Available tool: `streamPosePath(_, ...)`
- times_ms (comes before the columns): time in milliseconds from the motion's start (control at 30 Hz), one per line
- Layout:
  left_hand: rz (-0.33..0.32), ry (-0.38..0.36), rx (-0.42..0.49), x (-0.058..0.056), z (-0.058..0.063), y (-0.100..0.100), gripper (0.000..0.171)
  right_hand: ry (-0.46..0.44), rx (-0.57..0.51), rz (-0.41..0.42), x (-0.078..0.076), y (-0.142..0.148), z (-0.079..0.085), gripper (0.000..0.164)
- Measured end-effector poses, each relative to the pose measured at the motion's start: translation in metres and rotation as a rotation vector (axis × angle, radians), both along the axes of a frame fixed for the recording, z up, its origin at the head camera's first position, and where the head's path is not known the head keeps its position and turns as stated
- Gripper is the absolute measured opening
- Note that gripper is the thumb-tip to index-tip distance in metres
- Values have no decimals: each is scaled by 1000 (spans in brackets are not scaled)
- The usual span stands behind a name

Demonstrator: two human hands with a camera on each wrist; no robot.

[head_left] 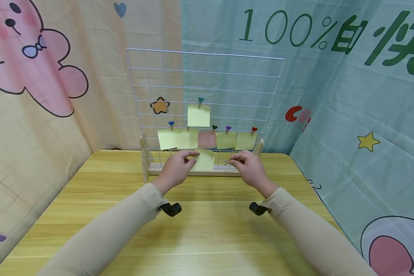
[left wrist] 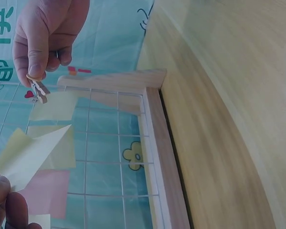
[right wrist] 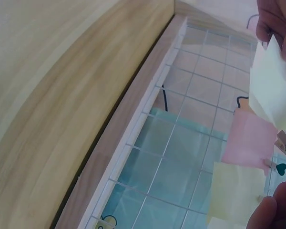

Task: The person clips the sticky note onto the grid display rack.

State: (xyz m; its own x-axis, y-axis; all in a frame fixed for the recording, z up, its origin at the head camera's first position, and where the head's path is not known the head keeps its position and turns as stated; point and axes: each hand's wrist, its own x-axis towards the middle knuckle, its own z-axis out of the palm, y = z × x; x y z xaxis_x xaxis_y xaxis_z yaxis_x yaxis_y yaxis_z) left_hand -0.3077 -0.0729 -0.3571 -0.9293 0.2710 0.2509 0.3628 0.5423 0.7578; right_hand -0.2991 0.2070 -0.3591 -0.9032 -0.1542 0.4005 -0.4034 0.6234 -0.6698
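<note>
In the head view my left hand (head_left: 176, 168) pinches a pale yellow sticky note (head_left: 205, 160) by its left edge, low in front of a white wire grid (head_left: 207, 53). The note bends into a fold in the left wrist view. Between thumb and fingertips, my right hand (head_left: 251, 167) holds a small wooden clothespin (left wrist: 39, 90), just right of the note. Behind both hands, a row of yellow notes (head_left: 246, 141) and one pink note (head_left: 206, 140) hangs on the grid by heart-topped clothespins. Above that row hangs a single yellow note (head_left: 198, 116) under a teal heart clip.
The grid stands in a wooden base (head_left: 214, 173) with upright end pieces, towards the back of a wooden table (head_left: 207, 237). Printed curtains (head_left: 358, 111) close in the back and both sides. Black wrist-camera mounts (head_left: 171, 209) stick out below the sleeves.
</note>
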Motion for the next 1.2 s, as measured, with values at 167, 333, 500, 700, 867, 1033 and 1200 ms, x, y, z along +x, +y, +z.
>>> streamPosePath(167,-1,11,10,-3,5,5,30,-11,-4,-2,-2,1,3,14)
streamPosePath(333,-13,40,23,-9,11,10,30,-3,-4,-23,-3,2,8,15)
streamPosePath(500,-20,56,39,-13,18,14,30,9,-15,-40,-5,2,12,15)
streamPosePath(700,-23,39,37,-15,26,18,31,6,-36,-49,-6,2,17,16)
streamPosePath(867,-17,55,41,-18,31,21,31,11,-34,-65,-8,2,18,17)
streamPosePath(1033,-17,47,46,-20,35,23,31,4,-52,-64,-10,1,22,18)
streamPosePath(1200,-12,31,43,-22,41,25,31,-13,-65,-68,-11,0,27,19)
